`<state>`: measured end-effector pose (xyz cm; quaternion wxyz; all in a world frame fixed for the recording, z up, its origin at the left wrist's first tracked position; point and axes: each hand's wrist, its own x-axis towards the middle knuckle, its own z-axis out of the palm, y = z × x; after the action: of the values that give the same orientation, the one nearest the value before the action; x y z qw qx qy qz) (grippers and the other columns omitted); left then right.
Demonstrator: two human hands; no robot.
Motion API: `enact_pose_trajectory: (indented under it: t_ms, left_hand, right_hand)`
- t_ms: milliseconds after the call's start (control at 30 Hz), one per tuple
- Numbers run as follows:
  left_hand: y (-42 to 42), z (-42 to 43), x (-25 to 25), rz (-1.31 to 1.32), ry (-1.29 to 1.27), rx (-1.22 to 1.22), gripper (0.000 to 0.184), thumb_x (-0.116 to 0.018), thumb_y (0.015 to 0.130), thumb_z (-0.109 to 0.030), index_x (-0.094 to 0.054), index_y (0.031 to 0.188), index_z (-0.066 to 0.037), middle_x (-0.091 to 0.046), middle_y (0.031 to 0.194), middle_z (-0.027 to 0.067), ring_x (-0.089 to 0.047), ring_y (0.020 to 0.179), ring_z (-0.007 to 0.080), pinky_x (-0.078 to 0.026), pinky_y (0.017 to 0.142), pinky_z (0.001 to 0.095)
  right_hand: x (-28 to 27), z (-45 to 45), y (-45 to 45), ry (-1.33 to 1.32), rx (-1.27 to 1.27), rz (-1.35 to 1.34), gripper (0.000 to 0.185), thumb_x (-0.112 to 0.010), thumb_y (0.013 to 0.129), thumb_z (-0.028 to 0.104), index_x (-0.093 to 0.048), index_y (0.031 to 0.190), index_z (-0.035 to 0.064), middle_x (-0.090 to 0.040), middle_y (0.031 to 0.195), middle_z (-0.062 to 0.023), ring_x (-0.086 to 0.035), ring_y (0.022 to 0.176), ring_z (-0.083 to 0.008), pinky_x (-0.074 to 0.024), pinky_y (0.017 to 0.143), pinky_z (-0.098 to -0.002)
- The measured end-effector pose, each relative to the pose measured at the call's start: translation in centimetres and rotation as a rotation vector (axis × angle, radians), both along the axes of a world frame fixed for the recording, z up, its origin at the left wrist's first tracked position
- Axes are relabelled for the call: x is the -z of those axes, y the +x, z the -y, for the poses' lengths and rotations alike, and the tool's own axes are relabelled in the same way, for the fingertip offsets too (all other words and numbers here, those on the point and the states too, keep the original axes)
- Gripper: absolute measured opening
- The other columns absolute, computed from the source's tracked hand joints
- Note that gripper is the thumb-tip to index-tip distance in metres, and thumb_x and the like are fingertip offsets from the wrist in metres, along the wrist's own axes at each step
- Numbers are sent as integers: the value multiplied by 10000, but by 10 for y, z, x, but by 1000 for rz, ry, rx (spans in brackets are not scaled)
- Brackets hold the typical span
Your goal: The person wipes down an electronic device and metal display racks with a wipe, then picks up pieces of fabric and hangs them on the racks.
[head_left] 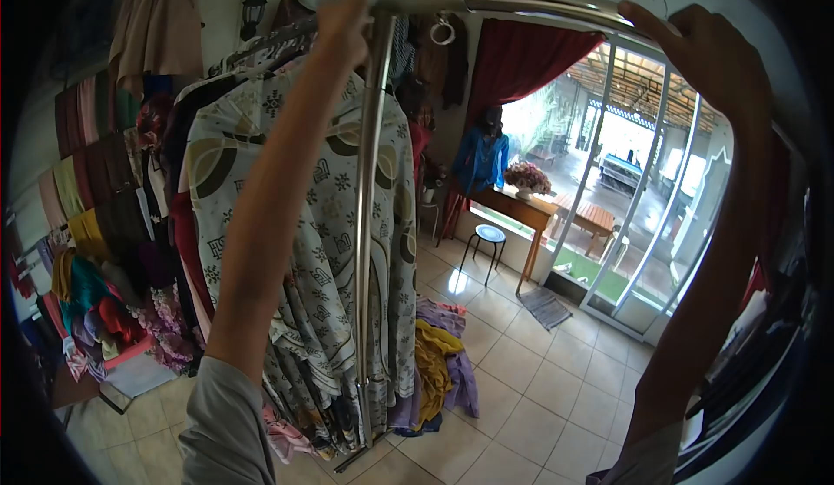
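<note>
My left hand [345, 32] is closed at the top corner of a chrome clothes rack [369, 181], beside its upright post. My fingers hide the exact spot they grip. My right hand [714, 58] is raised at the far right end of the rack's top rail [539, 3], with the thumb along the metal and the fingers curled. Patterned white-and-olive garments [252, 151] hang on the rack, behind my left forearm. A metal ring [442, 32] hangs below the rail.
Folded cloths [95, 172] line the left wall. Yellow and purple fabric [439, 372] lies heaped on the tiles by the rack's foot. A round stool [490, 234], a wooden table [521, 211] with flowers [527, 178] and glass doors [621, 172] stand beyond. Dark clothes [747, 389] hang at right.
</note>
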<state>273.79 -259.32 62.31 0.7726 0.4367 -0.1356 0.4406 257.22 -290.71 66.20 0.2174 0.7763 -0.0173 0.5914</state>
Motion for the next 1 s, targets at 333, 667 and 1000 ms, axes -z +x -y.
enact_pose_trajectory:
  t_ms: [333,667,1000]
  left_hand:
    - [5,-1,-31,-146,66,-109,287,-508,872,-153,-574,996,97,-600,942,258,-606,803,299,-488,647,412]
    - [75,-45,-32,-78,517,-377,283,-458,898,-191,-570,874,68,-585,800,177,-542,607,232,-447,534,426]
    - [-15,60,-3,706,802,-824,588,-337,990,-480,-485,763,41,-432,572,76,-445,586,262,-388,616,385]
  right_hand:
    - [16,-37,-38,178,66,-29,776,-434,783,769,-693,635,52,-625,582,-128,-643,598,-267,-505,608,-411]
    - [14,-44,-42,195,81,-22,740,-475,781,755,-632,532,76,-530,455,-58,-551,462,-208,-428,505,-376]
    - [16,-62,-25,267,129,57,667,-528,804,690,-510,481,107,-362,415,10,-304,363,-109,-216,406,-322]
